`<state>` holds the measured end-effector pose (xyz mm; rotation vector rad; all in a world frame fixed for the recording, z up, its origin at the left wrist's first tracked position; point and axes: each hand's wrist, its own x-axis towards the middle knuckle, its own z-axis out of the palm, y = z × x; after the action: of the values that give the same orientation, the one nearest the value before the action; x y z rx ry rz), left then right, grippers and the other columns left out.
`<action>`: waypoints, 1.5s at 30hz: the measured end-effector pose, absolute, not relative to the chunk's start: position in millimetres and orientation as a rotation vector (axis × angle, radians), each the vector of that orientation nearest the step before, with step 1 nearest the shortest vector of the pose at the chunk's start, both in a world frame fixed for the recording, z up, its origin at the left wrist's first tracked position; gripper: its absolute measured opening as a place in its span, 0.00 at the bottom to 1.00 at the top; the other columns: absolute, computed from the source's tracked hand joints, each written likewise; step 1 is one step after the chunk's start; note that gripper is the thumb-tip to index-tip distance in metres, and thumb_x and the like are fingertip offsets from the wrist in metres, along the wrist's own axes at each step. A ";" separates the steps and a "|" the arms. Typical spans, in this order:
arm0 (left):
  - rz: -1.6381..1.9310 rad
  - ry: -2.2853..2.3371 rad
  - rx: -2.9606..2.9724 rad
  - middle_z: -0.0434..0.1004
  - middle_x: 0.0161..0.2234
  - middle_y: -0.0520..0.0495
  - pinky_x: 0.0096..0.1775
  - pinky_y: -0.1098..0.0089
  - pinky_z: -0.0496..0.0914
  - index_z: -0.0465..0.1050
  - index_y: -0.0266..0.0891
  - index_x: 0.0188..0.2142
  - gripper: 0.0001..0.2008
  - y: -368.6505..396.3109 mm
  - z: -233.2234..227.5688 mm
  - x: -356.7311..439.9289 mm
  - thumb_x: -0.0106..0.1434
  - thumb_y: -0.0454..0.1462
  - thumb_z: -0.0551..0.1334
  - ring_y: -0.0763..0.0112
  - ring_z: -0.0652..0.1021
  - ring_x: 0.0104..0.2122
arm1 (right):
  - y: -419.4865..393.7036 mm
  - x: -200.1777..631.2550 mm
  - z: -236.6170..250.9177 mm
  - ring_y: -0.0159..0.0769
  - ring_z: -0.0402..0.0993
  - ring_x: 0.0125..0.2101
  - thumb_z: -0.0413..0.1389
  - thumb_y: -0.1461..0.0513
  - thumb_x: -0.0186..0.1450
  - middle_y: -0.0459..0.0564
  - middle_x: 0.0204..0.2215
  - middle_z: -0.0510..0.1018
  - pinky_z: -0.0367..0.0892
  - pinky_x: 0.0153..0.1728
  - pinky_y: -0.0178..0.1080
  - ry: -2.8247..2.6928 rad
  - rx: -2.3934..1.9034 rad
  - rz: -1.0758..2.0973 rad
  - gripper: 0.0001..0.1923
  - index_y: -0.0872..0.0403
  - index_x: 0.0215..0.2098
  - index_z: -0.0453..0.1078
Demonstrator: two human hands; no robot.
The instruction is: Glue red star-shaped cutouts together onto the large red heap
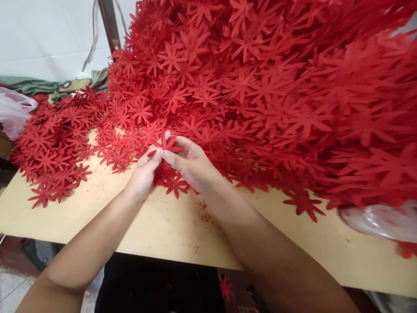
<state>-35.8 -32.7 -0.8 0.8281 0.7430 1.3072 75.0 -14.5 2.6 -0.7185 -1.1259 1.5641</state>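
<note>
Both hands meet over the front of a big heap of red flower-shaped cutouts [241, 82]. Between them is one red flower cutout [167, 144] with several narrow petals. My left hand [145, 170] pinches its near left side, thumb on top. From the right, my right hand [192, 163] grips the same cutout, its thumb tip almost against the left thumb. The fingers beneath the cutout are partly hidden. Just below the hands, a loose red flower [176, 186] lies on the table.
A smaller pile of red flowers [55, 139] spreads at the left, beside a white plastic bag [14, 108]. Clear plastic [382, 219] lies under the heap at the right. Red crumbs dot the wooden table [156, 230]. One flower [225, 287] lies below the table's front edge.
</note>
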 end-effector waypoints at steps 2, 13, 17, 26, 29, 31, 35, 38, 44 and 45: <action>1.260 0.713 0.883 0.76 0.51 0.49 0.61 0.64 0.58 0.76 0.43 0.44 0.16 -34.0 -3.7 -34.2 0.57 0.44 0.64 0.64 0.67 0.59 | -14.0 75.5 2.1 0.31 0.75 0.32 0.68 0.51 0.44 0.44 0.29 0.78 0.71 0.43 0.39 -1.068 -0.714 1.655 0.22 0.51 0.31 0.68; 1.337 0.877 1.017 0.77 0.46 0.51 0.56 0.65 0.64 0.74 0.48 0.48 0.19 -28.8 -2.9 -45.9 0.56 0.42 0.65 0.67 0.74 0.50 | -13.4 77.3 2.9 0.28 0.67 0.25 0.60 0.53 0.56 0.43 0.21 0.70 0.66 0.33 0.36 -1.352 -0.851 1.182 0.14 0.54 0.24 0.65; 1.322 0.864 1.093 0.78 0.31 0.51 0.48 0.69 0.69 0.78 0.41 0.35 0.13 -30.9 -2.3 -43.8 0.53 0.46 0.67 0.71 0.77 0.38 | -15.5 80.3 6.9 0.24 0.54 0.18 0.54 0.58 0.61 0.39 0.15 0.58 0.54 0.23 0.33 -1.491 -1.072 0.879 0.17 0.53 0.19 0.54; 1.389 0.904 0.985 0.76 0.29 0.55 0.38 0.76 0.68 0.76 0.38 0.30 0.14 -29.5 0.7 -38.0 0.46 0.42 0.72 0.79 0.74 0.30 | -18.7 80.2 8.3 0.25 0.47 0.18 0.52 0.56 0.63 0.39 0.14 0.52 0.47 0.23 0.35 -1.578 -1.282 0.734 0.22 0.52 0.18 0.47; 1.397 0.917 0.962 0.74 0.25 0.55 0.36 0.76 0.67 0.74 0.38 0.28 0.12 -29.7 2.2 -37.5 0.46 0.41 0.72 0.80 0.72 0.27 | -16.6 80.4 2.8 0.26 0.48 0.19 0.52 0.52 0.63 0.40 0.14 0.53 0.48 0.23 0.36 -1.562 -1.216 0.748 0.23 0.52 0.18 0.48; 1.407 0.943 0.957 0.72 0.24 0.56 0.33 0.76 0.66 0.72 0.37 0.26 0.11 -29.0 2.1 -38.1 0.47 0.39 0.71 0.80 0.71 0.25 | -14.1 80.0 -1.5 0.26 0.51 0.20 0.53 0.49 0.61 0.40 0.16 0.57 0.52 0.24 0.36 -1.533 -1.133 0.828 0.22 0.52 0.19 0.51; 1.473 0.984 0.930 0.72 0.25 0.56 0.34 0.77 0.66 0.71 0.37 0.27 0.09 -25.1 -0.6 -41.7 0.49 0.36 0.70 0.81 0.71 0.26 | -9.1 78.6 -7.4 0.28 0.63 0.26 0.58 0.46 0.55 0.43 0.23 0.67 0.62 0.31 0.35 -1.431 -0.911 1.183 0.20 0.52 0.26 0.61; 1.496 0.971 0.905 0.73 0.25 0.56 0.35 0.77 0.66 0.70 0.37 0.27 0.09 -23.1 -1.7 -43.8 0.49 0.35 0.69 0.80 0.72 0.27 | -7.4 79.1 -6.2 0.27 0.63 0.24 0.63 0.49 0.51 0.42 0.22 0.68 0.64 0.30 0.35 -1.367 -0.850 1.341 0.18 0.52 0.26 0.64; 1.457 0.908 0.879 0.75 0.27 0.55 0.38 0.75 0.68 0.71 0.38 0.30 0.12 -26.0 1.4 -42.0 0.48 0.38 0.70 0.79 0.74 0.29 | -9.8 82.2 1.8 0.26 0.60 0.20 0.66 0.51 0.47 0.42 0.19 0.69 0.61 0.25 0.35 -1.325 -0.955 1.292 0.18 0.54 0.22 0.67; 1.443 0.896 0.868 0.75 0.28 0.55 0.38 0.75 0.69 0.71 0.38 0.31 0.13 -26.4 1.9 -41.4 0.48 0.39 0.71 0.79 0.74 0.29 | -10.2 82.1 1.9 0.26 0.61 0.21 0.66 0.50 0.48 0.42 0.19 0.70 0.61 0.26 0.35 -1.333 -0.960 1.277 0.18 0.55 0.23 0.69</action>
<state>-41.4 -26.4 1.9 0.8682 0.8958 1.4431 82.1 -10.2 1.9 -0.9596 -1.3335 1.2772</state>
